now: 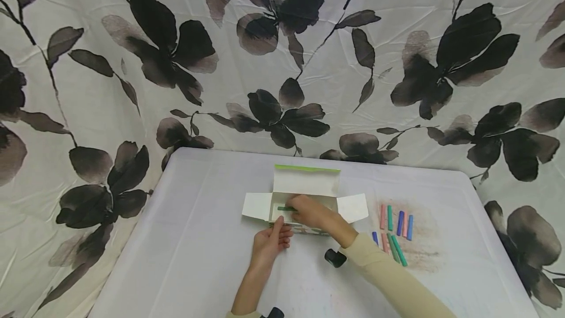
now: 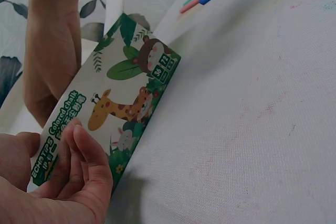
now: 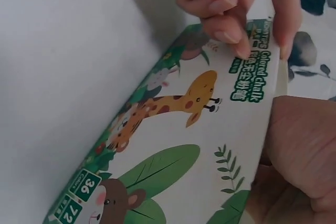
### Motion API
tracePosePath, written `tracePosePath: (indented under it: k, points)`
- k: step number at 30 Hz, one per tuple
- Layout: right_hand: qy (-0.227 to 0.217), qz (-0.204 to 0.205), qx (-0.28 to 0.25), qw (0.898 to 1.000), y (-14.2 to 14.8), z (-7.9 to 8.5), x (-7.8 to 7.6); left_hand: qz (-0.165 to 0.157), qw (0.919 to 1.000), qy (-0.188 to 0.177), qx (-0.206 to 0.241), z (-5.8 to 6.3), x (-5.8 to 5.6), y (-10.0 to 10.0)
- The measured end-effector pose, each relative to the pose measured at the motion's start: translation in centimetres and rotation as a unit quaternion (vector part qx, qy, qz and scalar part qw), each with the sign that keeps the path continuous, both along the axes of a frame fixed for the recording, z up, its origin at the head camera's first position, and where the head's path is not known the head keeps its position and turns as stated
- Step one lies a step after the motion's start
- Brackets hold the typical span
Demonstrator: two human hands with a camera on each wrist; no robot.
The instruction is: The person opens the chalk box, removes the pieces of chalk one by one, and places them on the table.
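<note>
A white cardboard box of colored chalk [image 1: 306, 183] lies on the table with its flaps spread open; its printed side shows a giraffe and leaves [image 2: 128, 77]. My left hand [image 1: 268, 243] grips the near wall, its thumb over the top edge and its fingers against the printed face. Inside the box, my right hand [image 1: 311, 212] pinches one end of a dark green chalk stick [image 1: 284, 208], which lies crosswise over the box floor. In the right wrist view the box wall [image 3: 163, 124] hides the fingertips of this hand.
Several chalk sticks in pink, green and blue [image 1: 404, 225] lie to the right of the box, by the right forearm, on a brownish-stained patch of the white table cover [image 1: 185, 239]. A floral cloth [image 1: 273, 72] hangs behind the table.
</note>
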State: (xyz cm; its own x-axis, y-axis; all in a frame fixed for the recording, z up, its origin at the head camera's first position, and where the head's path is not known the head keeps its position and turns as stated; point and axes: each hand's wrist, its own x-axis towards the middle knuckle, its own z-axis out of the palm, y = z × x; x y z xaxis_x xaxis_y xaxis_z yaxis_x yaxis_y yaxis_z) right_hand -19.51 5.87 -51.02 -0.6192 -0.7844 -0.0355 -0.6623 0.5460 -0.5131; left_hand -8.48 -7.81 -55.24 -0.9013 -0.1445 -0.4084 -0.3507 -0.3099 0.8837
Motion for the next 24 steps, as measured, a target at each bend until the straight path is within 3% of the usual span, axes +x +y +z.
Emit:
tracePosePath:
  k: [2,4,8,11,16,24]
  points:
    - [0.033,0.003,0.026,0.999,-0.4,-0.2,-0.1,0.0,1.0,0.001,-0.001,0.0,0.0,0.0]
    - [0.101,0.015,0.06,0.993,-0.9,-0.4,-0.1,0.0,1.0,0.003,0.0,0.0,0.0,-0.1]
    - [0.242,0.042,0.124,0.961,-1.6,-0.8,-0.1,-0.005,1.0,0.008,0.0,-0.1,0.0,-0.1]
    - [0.301,0.06,0.153,0.939,-2.0,-0.9,-0.2,-0.01,0.9999,0.008,-0.003,0.0,0.1,-0.2]
    - [0.333,0.076,0.185,0.921,-2.2,-0.9,-0.4,-0.01,0.9999,0.006,-0.009,0.1,0.1,-0.1]
    - [0.341,0.078,0.174,0.921,-1.9,-1.3,-0.4,-0.004,0.9999,0.004,-0.009,0.3,0.1,0.0]
